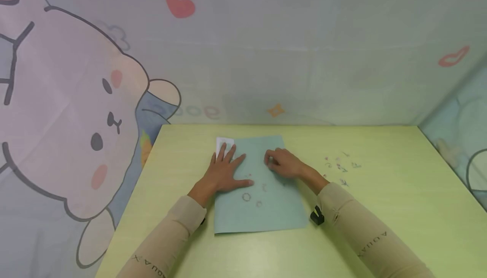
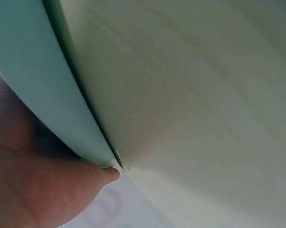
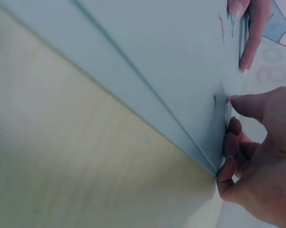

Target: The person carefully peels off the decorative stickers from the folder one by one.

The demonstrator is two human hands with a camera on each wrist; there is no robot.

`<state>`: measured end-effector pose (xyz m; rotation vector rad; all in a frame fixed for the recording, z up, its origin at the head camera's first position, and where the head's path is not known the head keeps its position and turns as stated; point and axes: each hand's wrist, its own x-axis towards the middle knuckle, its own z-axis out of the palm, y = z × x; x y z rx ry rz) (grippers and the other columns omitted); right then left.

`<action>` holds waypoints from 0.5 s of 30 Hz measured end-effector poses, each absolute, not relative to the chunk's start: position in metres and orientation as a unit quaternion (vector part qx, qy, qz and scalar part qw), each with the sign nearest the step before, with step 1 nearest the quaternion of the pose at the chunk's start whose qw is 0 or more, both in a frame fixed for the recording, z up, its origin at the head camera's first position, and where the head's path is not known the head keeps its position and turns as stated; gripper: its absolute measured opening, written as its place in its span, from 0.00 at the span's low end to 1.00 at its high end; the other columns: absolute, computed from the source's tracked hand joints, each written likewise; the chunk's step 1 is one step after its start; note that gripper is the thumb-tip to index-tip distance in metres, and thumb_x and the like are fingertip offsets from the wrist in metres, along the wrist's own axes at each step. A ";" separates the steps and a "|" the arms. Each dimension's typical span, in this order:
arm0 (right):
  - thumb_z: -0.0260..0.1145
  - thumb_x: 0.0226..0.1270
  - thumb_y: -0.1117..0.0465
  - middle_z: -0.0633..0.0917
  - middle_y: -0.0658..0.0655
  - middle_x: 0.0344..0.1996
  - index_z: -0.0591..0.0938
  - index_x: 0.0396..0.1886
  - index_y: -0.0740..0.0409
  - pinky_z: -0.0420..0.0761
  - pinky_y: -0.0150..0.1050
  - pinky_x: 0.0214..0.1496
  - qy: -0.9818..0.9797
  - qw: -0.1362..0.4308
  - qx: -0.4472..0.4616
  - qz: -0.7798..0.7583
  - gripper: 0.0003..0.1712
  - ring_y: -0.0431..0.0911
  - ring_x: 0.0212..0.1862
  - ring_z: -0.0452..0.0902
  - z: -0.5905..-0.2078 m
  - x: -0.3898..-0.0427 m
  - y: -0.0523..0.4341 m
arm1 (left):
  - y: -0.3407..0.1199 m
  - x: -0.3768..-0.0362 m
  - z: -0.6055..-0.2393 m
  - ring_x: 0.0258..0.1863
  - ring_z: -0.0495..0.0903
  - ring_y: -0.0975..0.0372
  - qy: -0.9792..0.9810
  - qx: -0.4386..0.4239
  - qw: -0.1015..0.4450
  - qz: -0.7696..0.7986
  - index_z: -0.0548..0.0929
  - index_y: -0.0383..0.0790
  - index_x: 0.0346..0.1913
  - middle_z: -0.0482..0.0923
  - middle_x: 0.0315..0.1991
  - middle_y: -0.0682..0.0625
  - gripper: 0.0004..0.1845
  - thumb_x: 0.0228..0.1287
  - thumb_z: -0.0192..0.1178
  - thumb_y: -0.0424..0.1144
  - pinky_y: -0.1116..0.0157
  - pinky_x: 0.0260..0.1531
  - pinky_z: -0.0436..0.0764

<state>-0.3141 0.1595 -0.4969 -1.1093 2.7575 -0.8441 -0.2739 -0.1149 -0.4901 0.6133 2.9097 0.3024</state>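
Note:
A light blue-green sheet of paper [image 1: 262,218] lies on the table, bearing several small marks or stickers, among them a ring-shaped wreath [image 1: 246,197]. Fingers spread, my left hand [image 1: 222,175] presses flat on the sheet's left side. Its fingertips rest over a small white card [image 1: 220,141] at the top left corner. Near the right edge, my right hand [image 1: 283,163] has its fingers curled close to the paper. In the right wrist view, its thumb and finger pinch a tiny clear piece [image 3: 228,110] with a pink spot, seemingly a sticker.
Several small loose pieces [image 1: 342,169], in dark and pink tones, lie on the yellow-green table [image 1: 399,210] right of the sheet. Behind the table hangs a printed cloth [image 1: 323,58]. A black strap end [image 1: 317,216] sits below the right cuff.

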 end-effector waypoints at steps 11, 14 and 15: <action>0.62 0.75 0.67 0.74 0.50 0.27 0.80 0.43 0.56 0.71 0.43 0.40 0.888 0.033 -0.354 -0.291 0.03 0.46 0.32 0.68 -0.503 -0.318 0.163 | -0.114 -0.273 -0.491 0.85 0.27 0.44 0.971 0.206 0.078 0.095 0.58 0.54 0.86 0.38 0.88 0.43 0.55 0.64 0.57 0.79 0.37 0.79 0.40; 0.62 0.74 0.69 0.75 0.51 0.27 0.80 0.43 0.59 0.70 0.43 0.39 0.873 0.032 -0.362 -0.324 0.04 0.46 0.31 0.68 -0.496 -0.314 0.163 | -0.115 -0.274 -0.492 0.85 0.28 0.44 0.971 0.208 0.071 0.094 0.58 0.54 0.86 0.39 0.88 0.43 0.54 0.64 0.57 0.79 0.36 0.79 0.41; 0.62 0.74 0.70 0.75 0.51 0.27 0.80 0.43 0.59 0.70 0.42 0.38 0.868 0.033 -0.365 -0.335 0.03 0.45 0.31 0.69 -0.495 -0.313 0.164 | -0.115 -0.274 -0.493 0.85 0.28 0.44 0.971 0.208 0.069 0.092 0.58 0.54 0.86 0.39 0.88 0.43 0.54 0.64 0.57 0.79 0.36 0.79 0.41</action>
